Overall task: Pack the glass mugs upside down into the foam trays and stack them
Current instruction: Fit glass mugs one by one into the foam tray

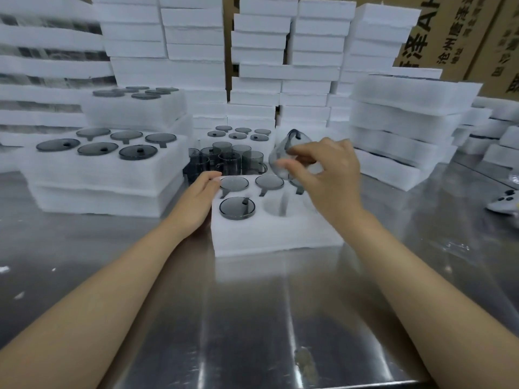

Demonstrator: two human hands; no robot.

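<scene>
- Foam trays [314, 46]: rise in tall white stacks along the whole back, with lower stacks stepping down to the right.
- Steel table [252, 318]: fills the foreground, shiny and streaked, and carries everything nearer.
- Cardboard boxes [463, 37]: stand behind the stacks at upper right, printed with dark characters.
- Left stack [106, 178]: two trays deep on the table, topped with six grey glass mugs seated bottom-up in their wells.
- Front foam tray [269, 237]: lies flat on the table between the two forearms. Holds three upturned mugs [237, 208], two in the back row and one at front left. Shows bare foam in the front middle well. Right column mostly hidden behind the right hand.
- Loose mugs [227, 161]: stand upright in a tight cluster just behind the front tray, grey and see-through.
- Right hand [328, 169]: hangs over the tray's back right corner, thumb and fingers curled round the held mug.
- Left hand [200, 192]: rests at the tray's back left corner, fingers fairly straight, tips touching the foam edge, gripping nothing.
- Held mug [283, 161]: grey glass, blurred, tilted in the air above the tray's back right, handle towards the top.
- White device [504, 202]: sits at the table's far right edge, small, with dark buttons.
</scene>
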